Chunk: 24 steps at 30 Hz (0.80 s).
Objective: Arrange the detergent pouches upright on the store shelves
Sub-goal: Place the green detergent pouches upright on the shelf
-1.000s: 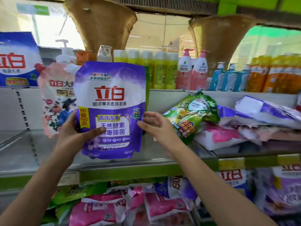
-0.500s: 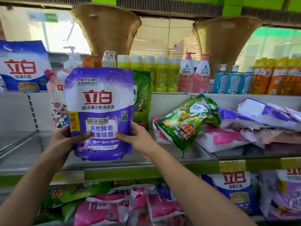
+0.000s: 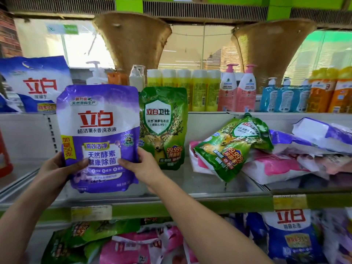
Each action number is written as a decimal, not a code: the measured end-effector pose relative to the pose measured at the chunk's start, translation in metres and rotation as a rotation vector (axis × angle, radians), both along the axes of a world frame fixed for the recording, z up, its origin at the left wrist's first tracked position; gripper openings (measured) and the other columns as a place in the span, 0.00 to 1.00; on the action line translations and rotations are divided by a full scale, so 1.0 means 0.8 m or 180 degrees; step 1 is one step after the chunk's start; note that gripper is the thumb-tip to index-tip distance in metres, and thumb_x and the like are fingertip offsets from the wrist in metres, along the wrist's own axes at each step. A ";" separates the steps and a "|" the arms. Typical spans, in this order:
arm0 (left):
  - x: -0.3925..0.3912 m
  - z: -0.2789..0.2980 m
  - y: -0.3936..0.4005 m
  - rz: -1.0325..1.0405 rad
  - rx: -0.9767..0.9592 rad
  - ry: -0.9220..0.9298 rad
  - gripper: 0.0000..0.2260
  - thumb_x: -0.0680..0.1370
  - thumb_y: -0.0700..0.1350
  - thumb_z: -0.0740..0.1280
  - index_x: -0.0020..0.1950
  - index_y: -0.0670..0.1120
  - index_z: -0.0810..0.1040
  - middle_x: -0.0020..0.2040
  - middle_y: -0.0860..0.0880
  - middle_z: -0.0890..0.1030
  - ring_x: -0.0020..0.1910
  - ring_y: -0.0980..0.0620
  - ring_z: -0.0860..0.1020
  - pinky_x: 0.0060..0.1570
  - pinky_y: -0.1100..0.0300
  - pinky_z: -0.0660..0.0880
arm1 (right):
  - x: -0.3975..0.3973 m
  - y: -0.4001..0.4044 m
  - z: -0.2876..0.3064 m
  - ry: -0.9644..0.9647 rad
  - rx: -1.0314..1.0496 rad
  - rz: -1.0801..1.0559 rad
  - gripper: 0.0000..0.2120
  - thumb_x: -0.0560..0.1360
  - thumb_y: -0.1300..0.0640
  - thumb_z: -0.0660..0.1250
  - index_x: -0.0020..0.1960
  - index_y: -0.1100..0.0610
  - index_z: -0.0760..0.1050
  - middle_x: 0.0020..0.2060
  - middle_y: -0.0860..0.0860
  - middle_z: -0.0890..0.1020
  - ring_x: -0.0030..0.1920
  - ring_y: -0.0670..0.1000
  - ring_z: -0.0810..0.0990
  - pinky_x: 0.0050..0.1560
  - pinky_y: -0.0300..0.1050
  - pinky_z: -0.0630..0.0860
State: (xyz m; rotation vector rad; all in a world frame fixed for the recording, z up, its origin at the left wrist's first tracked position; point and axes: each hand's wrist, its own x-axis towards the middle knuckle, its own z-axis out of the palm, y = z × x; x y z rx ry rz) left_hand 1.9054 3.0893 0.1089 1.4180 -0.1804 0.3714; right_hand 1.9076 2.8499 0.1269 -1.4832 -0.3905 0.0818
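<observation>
I hold a purple detergent pouch (image 3: 99, 130) upright over the middle shelf (image 3: 190, 187). My left hand (image 3: 57, 168) grips its lower left edge, thumb across the front. Gripping the lower right edge is my right hand (image 3: 142, 166). Just behind and to the right, a green pouch (image 3: 163, 126) stands upright on the shelf. Further right, a second green pouch (image 3: 230, 145) leans tilted on a heap of pink pouches (image 3: 274, 166) and purple pouches (image 3: 312, 136) lying flat.
The upper shelf carries a blue bag (image 3: 34, 82), yellow bottles (image 3: 190, 88), pink pump bottles (image 3: 238, 88), blue bottles (image 3: 282, 96) and orange bottles (image 3: 331, 90). Below, the lower shelf holds jumbled pouches (image 3: 133, 244) and a blue bag (image 3: 291, 235). A red item (image 3: 4, 155) sits at far left.
The purple pouch has moved left and slightly down with both hands. The upright green pouch behind it is now uncovered. My right hand went from the pouch's side to gripping its lower right edge.
</observation>
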 end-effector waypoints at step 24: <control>-0.056 0.076 -0.146 0.1378 0.1395 -0.2142 0.23 0.74 0.47 0.69 0.65 0.61 0.66 0.63 0.51 0.72 0.65 0.54 0.72 0.63 0.62 0.71 | -0.036 -0.111 0.051 -0.0850 -0.0213 -0.1479 0.17 0.76 0.49 0.71 0.63 0.49 0.72 0.56 0.45 0.80 0.53 0.42 0.79 0.47 0.32 0.75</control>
